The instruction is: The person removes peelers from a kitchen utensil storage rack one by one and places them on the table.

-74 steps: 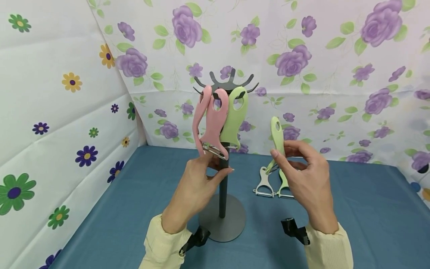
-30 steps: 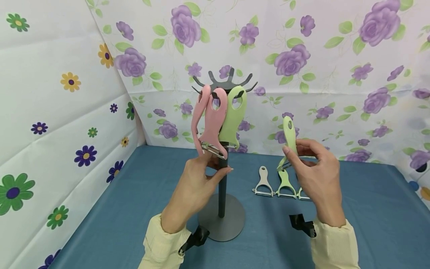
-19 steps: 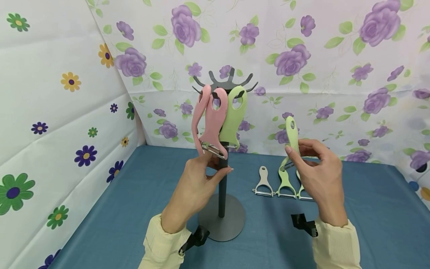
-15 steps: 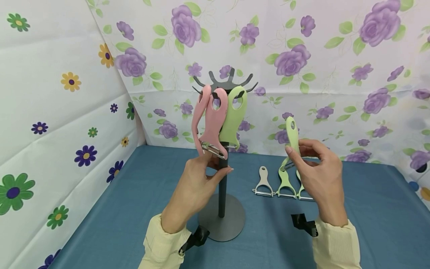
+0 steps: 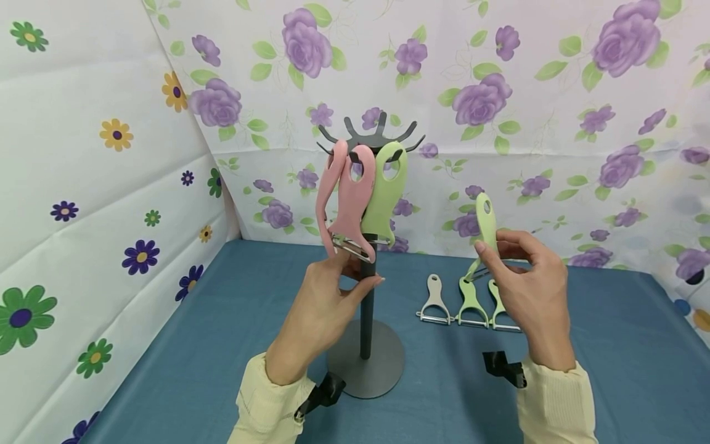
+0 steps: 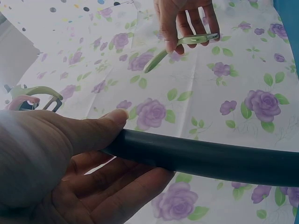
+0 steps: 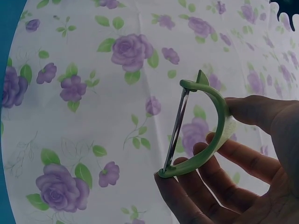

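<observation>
My left hand (image 5: pixel 318 311) grips the dark post (image 5: pixel 366 333) of a hanging stand; in the left wrist view thumb and fingers lie round the post (image 6: pixel 210 158). My right hand (image 5: pixel 529 287) pinches a light green peeler (image 5: pixel 485 222) above the table, its holed handle pointing up. The right wrist view shows that peeler's curved head (image 7: pixel 217 126) and metal blade between thumb and fingers. From the stand's hooks (image 5: pixel 371 139) hang two pink peelers, one (image 5: pixel 352 209) in front and one (image 5: pixel 328 197) at its left, and a green peeler (image 5: pixel 385 191) at the right.
On the blue cloth lie a pale grey peeler (image 5: pixel 435 296), a green peeler (image 5: pixel 470 302) and another green one (image 5: pixel 497 302), partly behind my right hand. The stand's round base (image 5: pixel 377 376) rests in front. A flowered sheet (image 5: pixel 554 185) closes the back.
My right hand has moved to the right with the green peeler, away from the stand, slowing to nearly still. More of the peelers on the cloth now shows. The left hand stays on the post.
</observation>
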The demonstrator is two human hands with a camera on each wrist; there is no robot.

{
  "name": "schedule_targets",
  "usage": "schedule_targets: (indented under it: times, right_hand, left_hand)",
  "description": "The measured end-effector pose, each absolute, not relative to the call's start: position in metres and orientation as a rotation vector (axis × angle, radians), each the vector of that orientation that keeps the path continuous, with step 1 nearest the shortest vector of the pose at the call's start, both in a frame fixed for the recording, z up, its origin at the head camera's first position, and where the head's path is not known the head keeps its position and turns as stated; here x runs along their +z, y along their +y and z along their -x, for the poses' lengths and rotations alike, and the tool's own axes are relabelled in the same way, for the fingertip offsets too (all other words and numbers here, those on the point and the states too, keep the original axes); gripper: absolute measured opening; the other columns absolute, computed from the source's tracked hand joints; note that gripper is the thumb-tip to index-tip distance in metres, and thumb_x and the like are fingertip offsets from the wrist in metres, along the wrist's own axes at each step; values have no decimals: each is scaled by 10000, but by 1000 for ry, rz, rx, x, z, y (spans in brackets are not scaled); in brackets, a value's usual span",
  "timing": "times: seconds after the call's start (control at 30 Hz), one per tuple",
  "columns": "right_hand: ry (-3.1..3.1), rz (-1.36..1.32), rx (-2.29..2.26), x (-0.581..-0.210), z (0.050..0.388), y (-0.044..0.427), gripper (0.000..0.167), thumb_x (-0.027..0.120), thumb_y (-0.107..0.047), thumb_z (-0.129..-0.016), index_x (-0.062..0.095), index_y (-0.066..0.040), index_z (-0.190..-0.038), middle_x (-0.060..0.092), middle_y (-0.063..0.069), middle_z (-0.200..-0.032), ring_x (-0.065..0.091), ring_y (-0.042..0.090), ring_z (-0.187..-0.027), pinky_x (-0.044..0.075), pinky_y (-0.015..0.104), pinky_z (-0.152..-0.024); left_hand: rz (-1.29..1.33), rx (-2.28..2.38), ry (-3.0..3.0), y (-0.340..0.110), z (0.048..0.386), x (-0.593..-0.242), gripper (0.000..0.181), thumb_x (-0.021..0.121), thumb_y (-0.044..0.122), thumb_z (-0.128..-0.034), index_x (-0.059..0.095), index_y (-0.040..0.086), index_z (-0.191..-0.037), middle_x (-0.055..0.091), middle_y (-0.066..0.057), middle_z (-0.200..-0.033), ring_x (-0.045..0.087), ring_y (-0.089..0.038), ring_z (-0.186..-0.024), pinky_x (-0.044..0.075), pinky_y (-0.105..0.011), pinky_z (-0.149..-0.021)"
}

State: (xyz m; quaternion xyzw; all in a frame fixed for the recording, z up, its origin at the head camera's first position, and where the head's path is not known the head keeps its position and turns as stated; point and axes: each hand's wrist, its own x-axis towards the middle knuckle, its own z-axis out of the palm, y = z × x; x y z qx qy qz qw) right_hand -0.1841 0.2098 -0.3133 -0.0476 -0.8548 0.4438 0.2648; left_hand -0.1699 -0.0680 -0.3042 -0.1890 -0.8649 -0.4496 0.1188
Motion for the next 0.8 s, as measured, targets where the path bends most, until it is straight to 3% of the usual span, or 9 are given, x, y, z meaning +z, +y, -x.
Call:
schedule_targets:
  times: [0.8]
  right_hand:
    - [-2342, 198, 1184, -319, 188, 222, 443, 720, -519, -921, 725, -227, -1253, 682, 6, -1047, 583, -17, -925, 481, 81, -784]
  left_hand:
    - [551, -1312, -2533, -68, 170, -304, 237, 759, 193, -935, 644, 160, -1140, 723, -3, -980, 704, -131, -941, 628, -266, -734]
